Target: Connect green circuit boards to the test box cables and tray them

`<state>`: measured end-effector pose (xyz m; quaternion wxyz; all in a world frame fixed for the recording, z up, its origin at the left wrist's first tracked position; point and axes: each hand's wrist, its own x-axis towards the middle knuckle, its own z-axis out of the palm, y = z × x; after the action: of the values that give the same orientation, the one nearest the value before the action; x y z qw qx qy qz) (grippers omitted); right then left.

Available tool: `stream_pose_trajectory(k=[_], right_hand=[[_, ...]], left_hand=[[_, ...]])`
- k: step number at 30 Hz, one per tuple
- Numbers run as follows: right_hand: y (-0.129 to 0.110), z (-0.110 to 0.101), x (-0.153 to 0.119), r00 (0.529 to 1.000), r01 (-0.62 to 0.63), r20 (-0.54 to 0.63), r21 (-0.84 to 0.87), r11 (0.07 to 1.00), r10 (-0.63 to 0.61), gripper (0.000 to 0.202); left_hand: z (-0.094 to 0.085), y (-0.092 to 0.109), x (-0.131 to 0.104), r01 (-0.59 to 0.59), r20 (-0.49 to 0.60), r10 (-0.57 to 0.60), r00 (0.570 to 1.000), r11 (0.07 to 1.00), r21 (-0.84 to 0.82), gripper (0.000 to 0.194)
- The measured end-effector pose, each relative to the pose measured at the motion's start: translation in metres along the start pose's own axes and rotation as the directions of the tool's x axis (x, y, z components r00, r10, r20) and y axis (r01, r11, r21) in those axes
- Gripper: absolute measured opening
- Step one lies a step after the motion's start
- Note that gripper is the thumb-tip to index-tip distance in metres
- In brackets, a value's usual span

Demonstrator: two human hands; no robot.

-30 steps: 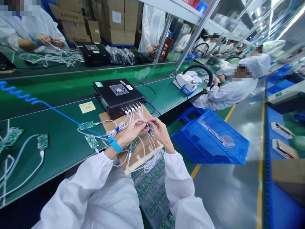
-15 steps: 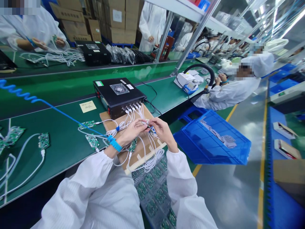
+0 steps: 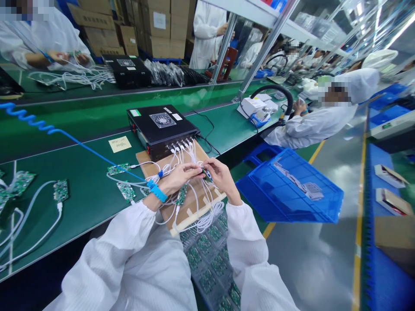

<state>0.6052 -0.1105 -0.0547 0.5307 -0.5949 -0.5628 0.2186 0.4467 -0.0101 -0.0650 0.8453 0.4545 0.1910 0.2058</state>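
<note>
My left hand (image 3: 183, 176), with a blue wrist strap (image 3: 157, 191), pinches one side of a small green circuit board (image 3: 205, 172). My right hand (image 3: 218, 175) closes on the board's other side, where something blue and white shows between the fingers. The fingers hide most of this board. Below my left hand another circuit board (image 3: 182, 195) hangs on a white cable over the cardboard (image 3: 192, 211). White cables run from the front of a black box (image 3: 162, 129) under my hands. Two more boards (image 3: 125, 190) lie left of my left wrist.
A coiled blue cord (image 3: 29, 119) stretches to my wrist strap. Trays of circuit boards (image 3: 207, 259) sit below my hands. Right of them is a blue bin (image 3: 292, 190). Other people in white sit or stand around the benches.
My hands stay together at nearly the same spot, and the small board between them shows a little more. A standing person across the bench has raised their hands.
</note>
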Motion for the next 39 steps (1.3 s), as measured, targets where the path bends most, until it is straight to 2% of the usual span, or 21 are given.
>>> stream_pose_trajectory(k=[9, 14, 18, 22, 26, 34, 39], right_hand=[[0.001, 0.000, -0.002, 1.000, -0.001, -0.004, 0.066, 0.998, 0.002, 0.020], [0.001, 0.003, -0.004, 0.999, -0.007, -0.034, 0.054, 0.999, 0.009, 0.023], [0.004, 0.004, -0.004, 0.999, -0.007, -0.038, 0.043, 0.999, 0.008, 0.025], [0.010, 0.001, 0.000, 0.997, -0.047, -0.056, 0.122, 0.991, 0.054, 0.025], [0.013, 0.000, 0.004, 0.994, -0.078, -0.057, 0.168, 0.983, 0.088, 0.026], [0.010, 0.002, 0.005, 0.996, -0.013, -0.082, 0.125, 0.992, 0.023, 0.022], [0.011, 0.000, 0.006, 0.998, 0.002, -0.063, 0.083, 0.997, 0.004, 0.019]], left_hand=[[-0.001, 0.000, 0.004, -0.005, 0.026, 0.005, 1.000, 1.000, 0.011, 0.045], [-0.003, 0.002, 0.007, 0.036, 0.025, -0.037, 0.999, 0.998, 0.048, 0.047], [-0.002, 0.001, 0.009, 0.018, 0.013, -0.018, 1.000, 0.999, 0.026, 0.046], [0.001, 0.000, 0.010, -0.019, -0.025, 0.019, 1.000, 1.000, -0.004, 0.050], [0.001, 0.002, 0.010, -0.004, -0.032, 0.004, 0.999, 1.000, -0.008, 0.052], [0.000, -0.001, 0.018, -0.030, -0.011, 0.030, 0.999, 0.999, -0.020, 0.052], [0.002, -0.005, 0.018, -0.035, -0.042, 0.034, 0.999, 0.998, -0.043, 0.055]])
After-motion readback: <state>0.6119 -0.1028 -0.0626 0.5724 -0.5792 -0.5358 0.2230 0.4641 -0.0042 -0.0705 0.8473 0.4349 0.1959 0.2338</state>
